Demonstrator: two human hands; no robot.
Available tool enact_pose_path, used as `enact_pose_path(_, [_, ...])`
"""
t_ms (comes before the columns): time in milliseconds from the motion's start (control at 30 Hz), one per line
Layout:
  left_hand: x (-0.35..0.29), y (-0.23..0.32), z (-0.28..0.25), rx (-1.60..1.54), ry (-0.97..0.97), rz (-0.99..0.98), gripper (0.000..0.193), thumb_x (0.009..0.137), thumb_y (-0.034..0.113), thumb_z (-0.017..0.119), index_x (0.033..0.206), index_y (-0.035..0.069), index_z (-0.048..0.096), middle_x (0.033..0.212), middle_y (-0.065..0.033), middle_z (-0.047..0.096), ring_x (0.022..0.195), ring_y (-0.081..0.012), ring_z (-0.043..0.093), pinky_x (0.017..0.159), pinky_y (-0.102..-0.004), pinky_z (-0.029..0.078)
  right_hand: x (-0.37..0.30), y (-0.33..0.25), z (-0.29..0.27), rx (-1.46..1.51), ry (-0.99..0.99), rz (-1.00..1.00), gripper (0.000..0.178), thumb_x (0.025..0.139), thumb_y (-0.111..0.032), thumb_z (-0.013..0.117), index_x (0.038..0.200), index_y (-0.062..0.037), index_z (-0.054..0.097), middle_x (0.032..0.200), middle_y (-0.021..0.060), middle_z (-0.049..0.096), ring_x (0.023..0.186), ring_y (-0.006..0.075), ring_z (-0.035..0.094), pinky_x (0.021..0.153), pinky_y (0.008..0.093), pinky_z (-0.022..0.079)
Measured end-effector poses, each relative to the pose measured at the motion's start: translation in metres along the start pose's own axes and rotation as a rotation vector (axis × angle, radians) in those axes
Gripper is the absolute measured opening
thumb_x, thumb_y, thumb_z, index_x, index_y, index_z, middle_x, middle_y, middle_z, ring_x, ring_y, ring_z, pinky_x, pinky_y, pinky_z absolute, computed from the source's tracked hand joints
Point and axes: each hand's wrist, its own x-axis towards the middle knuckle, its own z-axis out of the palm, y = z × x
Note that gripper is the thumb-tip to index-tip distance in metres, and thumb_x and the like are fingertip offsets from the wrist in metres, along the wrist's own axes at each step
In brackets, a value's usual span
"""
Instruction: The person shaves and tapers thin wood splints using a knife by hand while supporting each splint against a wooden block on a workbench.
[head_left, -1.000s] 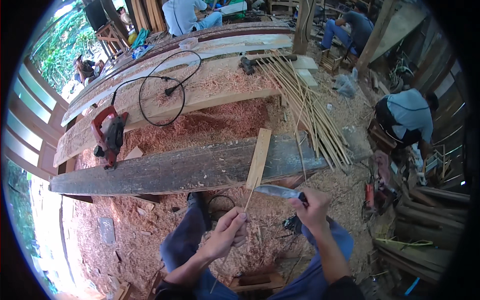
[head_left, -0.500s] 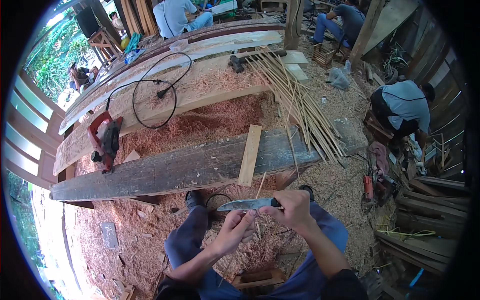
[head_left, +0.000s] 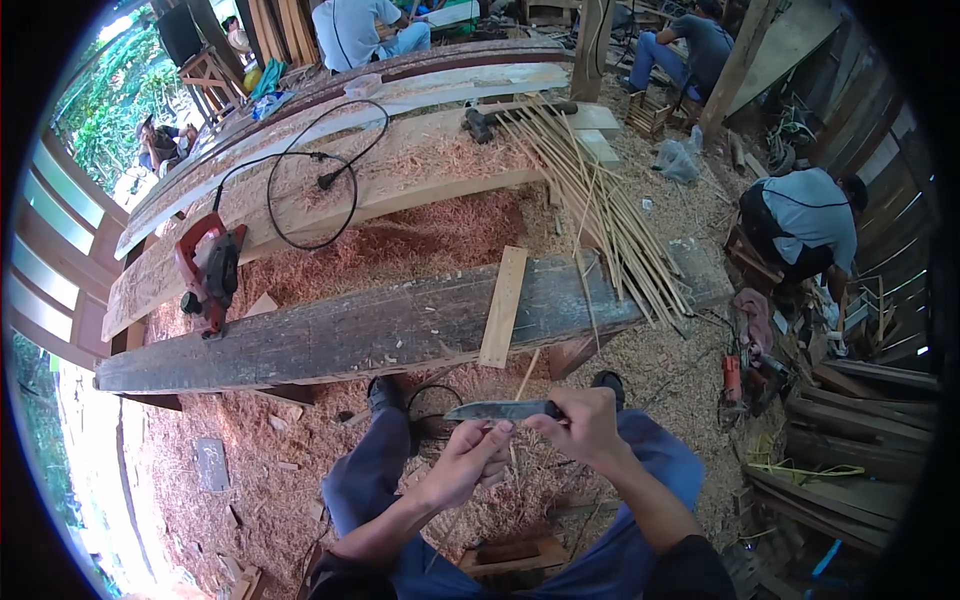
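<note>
My right hand [head_left: 588, 428] is closed round the dark handle of a knife [head_left: 492, 410], its blade pointing left and lying nearly level. Just below the blade, my left hand [head_left: 466, 462] pinches a thin wooden stick [head_left: 529, 374]. The stick slants from beyond the knife back between my legs, and the blade crosses it close to my left thumb. My right thumb reaches toward the stick under the blade; whether it touches cannot be made out. Past my knees, a short pale board [head_left: 503, 308] lies across a dark wide plank [head_left: 300, 345].
A pile of thin sticks [head_left: 625, 230] rests over the plank's right end. Beyond are a hammer [head_left: 480, 124], a red power planer [head_left: 211, 262] and its looped black cable [head_left: 275, 222]. Shavings cover the ground. Several people sit farther off, one at right [head_left: 805, 215].
The knife blade has tilted, its face looking darker, and shifted slightly right along with my hands. Both grips stay the same. The whole view has shifted a little.
</note>
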Motion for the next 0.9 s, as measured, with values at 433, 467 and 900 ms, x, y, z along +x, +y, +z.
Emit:
enact_pose_path(433, [-0.002, 0.006, 0.011, 0.098, 0.087, 0.052, 0.017, 0.111, 0.026, 0.045, 0.108, 0.009, 0.047, 0.066, 0.0075, 0.033, 0.051, -0.0018, 0.027, 0.044, -0.0225, 0.022, 0.007, 0.024, -0.014, -0.278, 0.123, -0.077, 0.061, 0.090, -0.064, 0.064, 0.061, -0.0110, 0.054, 0.049, 0.0032, 0.049, 0.041, 0.0206, 0.053, 0.042, 0.0360, 0.038])
enact_pose_path(467, [-0.007, 0.008, 0.010, 0.097, 0.086, 0.053, 0.017, 0.111, 0.026, 0.045, 0.108, 0.009, 0.047, 0.066, 0.0075, 0.033, 0.051, -0.0018, 0.027, 0.044, -0.0225, 0.022, 0.008, 0.039, -0.026, -0.249, 0.219, 0.162, 0.063, 0.091, -0.063, 0.063, 0.060, -0.0090, 0.053, 0.050, 0.0055, 0.048, 0.042, 0.0222, 0.052, 0.043, 0.0373, 0.037])
enact_pose_path(900, [0.001, -0.009, -0.001, 0.040, 0.058, -0.031, 0.027, 0.111, 0.031, 0.042, 0.099, 0.008, 0.049, 0.069, 0.0066, 0.031, 0.054, -0.0040, 0.026, 0.047, -0.0237, 0.023, 0.005, -0.006, -0.009, 0.003, 0.025, -0.033, 0.059, 0.090, -0.061, 0.066, 0.063, -0.0094, 0.055, 0.050, 0.0060, 0.049, 0.043, 0.0249, 0.054, 0.043, 0.0369, 0.039])
